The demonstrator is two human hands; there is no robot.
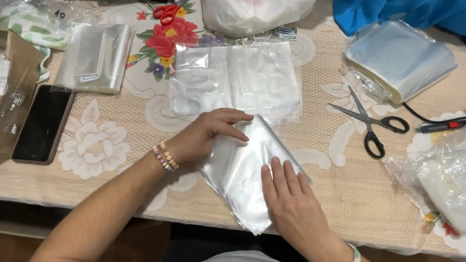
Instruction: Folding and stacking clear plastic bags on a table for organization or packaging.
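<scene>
A clear plastic bag point(240, 170) lay tilted on the tabletop point(332, 190), close to the near edge, and everything else is placed from it. The left hand point(206, 133) rested on the bag's upper left corner, fingers curled lightly over the edge, pressing rather than gripping. The right hand point(292, 200) lay flat and released on the bag's lower right part, fingers spread. Just beyond the bag sat a stack of clear bags point(236, 78), touching or nearly touching it. To the right of the bag lay black-handled scissors point(373, 124); far to its left, a dark phone point(43, 124). Beyond the stack, red-handled scissors point(171, 9) rested on the flowered cloth.
</scene>
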